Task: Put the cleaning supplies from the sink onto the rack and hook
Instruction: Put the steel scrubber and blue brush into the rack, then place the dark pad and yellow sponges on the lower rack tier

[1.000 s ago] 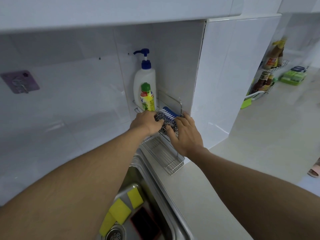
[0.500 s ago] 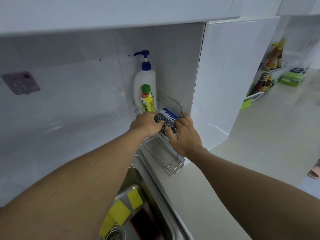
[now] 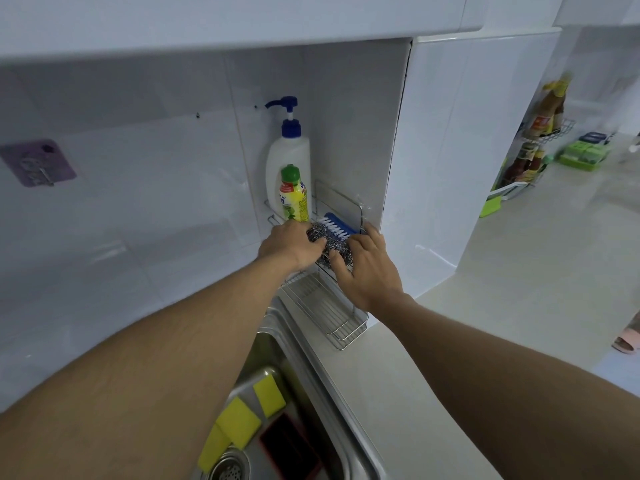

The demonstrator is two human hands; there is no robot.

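- Only the small yellow plastic bottle with a green cap (image 3: pixel 294 199) carries writing near enough to try. Its label shows blue letters on white above a picture of a lime, but the bottle's curve cuts the word off and it cannot be read.
- Behind that bottle, at the back of the silver wire rack (image 3: pixel 341 329), stands a tall white pump bottle with a blue pump head (image 3: pixel 289 157); the side shown is plain white.
- Well to the right of the rack, brown sauce bottles with orange labels (image 3: pixel 550 109) are too blurred to read.
- The silvery steel-wool scourer (image 3: pixel 327 242) sits at the front of the rack's upper tier, touching a blue scrubbing brush with white bristles (image 3: pixel 337 225) that lies just behind it.
- The left hand (image 3: pixel 291 244) has its fingers curled over the scourer's left side, gripping it.
- The right hand (image 3: pixel 370 268) closes thumb and forefinger round the scourer's right side.
- Below the rack, in the stainless steel sink (image 3: pixel 294 344), yellow sponges (image 3: pixel 239 422) and a dark pad with a red edge (image 3: pixel 289 448) lie near the drain.
- A purple adhesive wall hook (image 3: pixel 38 162) is stuck to the tiles well to the left of the rack.
- Since half a second ago almost nothing has moved: both hands hold the scourer at the same spot on the upper tier, and the sponges lie as they did.
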